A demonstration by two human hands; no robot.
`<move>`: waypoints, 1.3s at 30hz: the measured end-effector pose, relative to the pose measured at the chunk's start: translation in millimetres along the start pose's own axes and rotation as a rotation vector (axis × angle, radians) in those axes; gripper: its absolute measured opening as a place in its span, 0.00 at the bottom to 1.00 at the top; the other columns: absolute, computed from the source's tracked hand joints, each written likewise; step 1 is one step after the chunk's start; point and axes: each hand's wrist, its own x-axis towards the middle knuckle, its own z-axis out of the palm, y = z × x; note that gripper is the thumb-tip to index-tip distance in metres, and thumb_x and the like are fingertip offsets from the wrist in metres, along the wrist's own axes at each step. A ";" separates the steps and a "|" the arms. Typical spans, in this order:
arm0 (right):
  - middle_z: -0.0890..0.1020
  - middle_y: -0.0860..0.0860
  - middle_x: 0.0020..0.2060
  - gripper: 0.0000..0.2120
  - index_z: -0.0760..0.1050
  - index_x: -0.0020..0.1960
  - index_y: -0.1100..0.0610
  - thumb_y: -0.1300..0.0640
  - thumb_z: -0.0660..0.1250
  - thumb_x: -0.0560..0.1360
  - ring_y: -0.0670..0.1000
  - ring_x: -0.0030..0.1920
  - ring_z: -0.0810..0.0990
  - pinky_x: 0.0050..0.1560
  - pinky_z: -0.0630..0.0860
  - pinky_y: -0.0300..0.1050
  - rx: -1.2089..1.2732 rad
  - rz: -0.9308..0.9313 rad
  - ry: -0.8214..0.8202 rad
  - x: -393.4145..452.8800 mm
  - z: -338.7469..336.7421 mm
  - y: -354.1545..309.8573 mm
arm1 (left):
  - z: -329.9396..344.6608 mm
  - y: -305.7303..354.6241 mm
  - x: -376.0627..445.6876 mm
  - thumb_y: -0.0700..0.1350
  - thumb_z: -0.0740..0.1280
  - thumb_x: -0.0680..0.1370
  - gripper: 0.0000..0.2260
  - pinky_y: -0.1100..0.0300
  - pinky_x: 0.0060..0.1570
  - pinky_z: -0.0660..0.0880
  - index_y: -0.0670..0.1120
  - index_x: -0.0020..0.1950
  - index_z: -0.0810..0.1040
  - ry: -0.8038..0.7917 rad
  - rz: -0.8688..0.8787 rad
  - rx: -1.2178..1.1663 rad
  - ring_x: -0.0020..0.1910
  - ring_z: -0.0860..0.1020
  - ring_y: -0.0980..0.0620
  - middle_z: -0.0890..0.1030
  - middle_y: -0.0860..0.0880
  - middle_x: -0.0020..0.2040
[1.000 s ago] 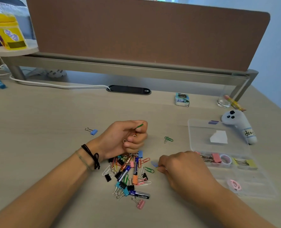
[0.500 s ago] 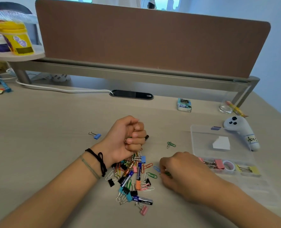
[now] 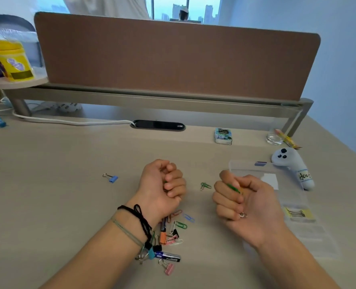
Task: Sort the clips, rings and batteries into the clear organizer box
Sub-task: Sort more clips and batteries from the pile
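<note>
My left hand [image 3: 164,184] is a closed fist above the pile [image 3: 168,236] of coloured clips and batteries; it seems to hold small clips, mostly hidden by the fingers. My right hand [image 3: 241,203] is turned palm-up to the right of the pile, fingers curled over a green paper clip [image 3: 233,187] and a small metal ring [image 3: 242,215]. The clear organizer box [image 3: 298,226] lies behind and right of that hand, with a yellow binder clip [image 3: 298,213] in one compartment. A battery [image 3: 167,256] lies at the pile's near edge.
A lone blue binder clip [image 3: 111,178] lies to the left, a green paper clip [image 3: 205,186] between my hands. A white plush toy [image 3: 293,167], a glass [image 3: 274,138] and a small packet [image 3: 223,136] sit behind the box. A brown divider panel [image 3: 173,57] backs the desk.
My right hand lifted off the table, turned palm-up and moved toward the box with a green clip and ring. My left hand stays in a fist; the view tilted upward.
</note>
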 end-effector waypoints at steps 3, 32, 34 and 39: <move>0.59 0.48 0.25 0.17 0.60 0.31 0.53 0.52 0.53 0.78 0.46 0.24 0.52 0.23 0.50 0.40 0.052 -0.101 0.089 -13.5 -4.9 -18.7 | 14.9 -23.6 2.8 0.45 0.56 0.78 0.19 0.66 0.18 0.51 0.48 0.26 0.62 0.010 0.014 -0.021 0.19 0.61 0.55 0.64 0.50 0.26; 0.58 0.49 0.20 0.25 0.61 0.29 0.57 0.48 0.52 0.83 0.46 0.18 0.52 0.22 0.46 0.38 -0.202 -0.592 0.490 -66.5 -46.1 -59.2 | 79.3 -167.5 26.9 0.45 0.56 0.85 0.22 0.60 0.26 0.59 0.45 0.30 0.64 0.046 0.721 0.722 0.27 0.60 0.49 0.61 0.48 0.26; 0.58 0.50 0.21 0.25 0.62 0.29 0.57 0.48 0.52 0.83 0.46 0.18 0.52 0.22 0.46 0.39 -0.215 -0.593 0.498 -65.0 -46.1 -58.3 | 79.6 -168.6 27.0 0.45 0.55 0.85 0.22 0.63 0.24 0.65 0.42 0.31 0.66 0.040 0.707 0.697 0.28 0.62 0.47 0.63 0.45 0.26; 0.59 0.50 0.22 0.25 0.61 0.29 0.56 0.47 0.53 0.83 0.47 0.20 0.53 0.25 0.46 0.40 -0.230 -0.596 0.518 -59.1 -47.0 -54.7 | 80.9 -168.3 28.1 0.45 0.54 0.86 0.20 0.60 0.26 0.73 0.41 0.34 0.68 0.031 0.671 0.613 0.26 0.69 0.47 0.65 0.42 0.28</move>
